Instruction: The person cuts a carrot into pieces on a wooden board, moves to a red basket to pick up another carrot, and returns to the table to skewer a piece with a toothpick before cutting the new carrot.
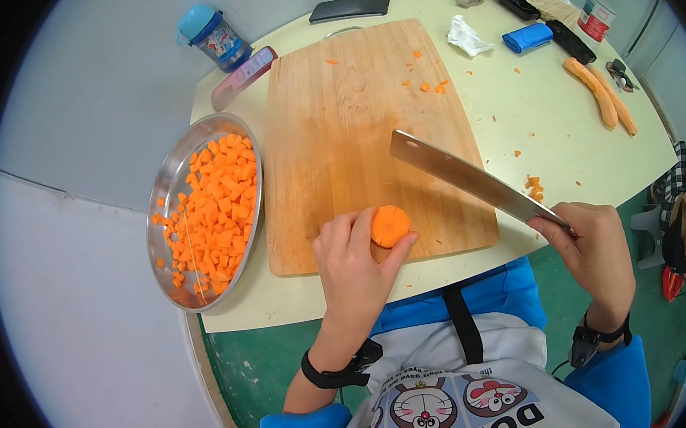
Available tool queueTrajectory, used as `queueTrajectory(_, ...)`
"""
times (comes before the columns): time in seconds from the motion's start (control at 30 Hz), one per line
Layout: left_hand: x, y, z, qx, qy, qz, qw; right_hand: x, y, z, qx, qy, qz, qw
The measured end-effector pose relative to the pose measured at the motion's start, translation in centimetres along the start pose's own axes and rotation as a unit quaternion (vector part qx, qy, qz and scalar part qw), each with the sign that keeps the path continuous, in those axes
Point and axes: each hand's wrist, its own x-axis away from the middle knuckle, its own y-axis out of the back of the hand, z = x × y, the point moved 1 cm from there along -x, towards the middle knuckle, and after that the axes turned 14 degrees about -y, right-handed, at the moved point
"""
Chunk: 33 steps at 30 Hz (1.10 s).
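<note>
My left hand (pixel 353 265) grips a thick piece of carrot (pixel 391 226) near the front edge of the wooden cutting board (pixel 331 151). The round cut face of the carrot points up. In my right hand (pixel 593 248) is a cleaver (pixel 476 177), its broad blade reaching over the right side of the board, apart from the carrot. To the left of the board, an oval metal tray (pixel 160 255) holds many diced carrot pieces (pixel 219 199). Small orange scraps (pixel 425 87) lie on the board's far right part.
Two peeled carrots (pixel 593 93) lie on the table (pixel 633 158) at right, near a plastic bottle (pixel 600 5), a blue packet (pixel 528 38) and a crumpled tissue (pixel 468 37). Behind the tray are a pink phone (pixel 244 78) and a blue bottle (pixel 218 40). A dark phone (pixel 350 7) lies behind the board.
</note>
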Motion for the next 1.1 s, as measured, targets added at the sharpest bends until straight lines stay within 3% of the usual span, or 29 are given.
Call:
queueTrajectory(0.2,0.1,0.1,-0.1,-0.023,-0.010,-0.001,1.000,0.1,-0.1,0.3,0.007,0.001,0.002,1.000)
queueTrajectory(0.4,-0.7,3.5,-0.2,0.061,0.032,-0.031,0.997,1.0,0.2,1.2,0.015,0.023,-0.001,1.000)
queueTrajectory(0.47,-1.6,4.7,0.4,0.156,0.124,-0.037,0.979,1.2,0.1,1.7,0.021,0.036,0.010,0.999)
queueTrajectory(0.5,-2.0,4.7,0.7,0.155,0.123,-0.037,0.979,1.4,0.0,2.0,0.032,0.050,0.012,0.998)
queueTrajectory(0.57,-2.8,4.6,1.3,0.229,0.082,-0.137,0.960,1.6,-0.2,2.5,0.040,0.063,0.014,0.997)
queueTrajectory(0.67,-4.1,3.7,1.4,0.317,0.061,-0.174,0.930,1.9,-0.6,3.4,0.054,0.066,0.022,0.996)
queueTrajectory(0.93,-6.2,2.7,1.7,0.429,0.078,-0.078,0.896,2.6,-1.4,4.5,0.076,0.075,0.085,0.991)
queueTrajectory(1.0,-6.2,2.4,1.6,0.464,0.151,-0.115,0.865,2.7,-1.5,4.5,0.084,0.079,0.084,0.990)
queueTrajectory(1.1,-5.6,2.3,2.2,0.491,0.143,-0.145,0.847,2.8,-1.7,4.9,0.084,0.094,0.072,0.989)
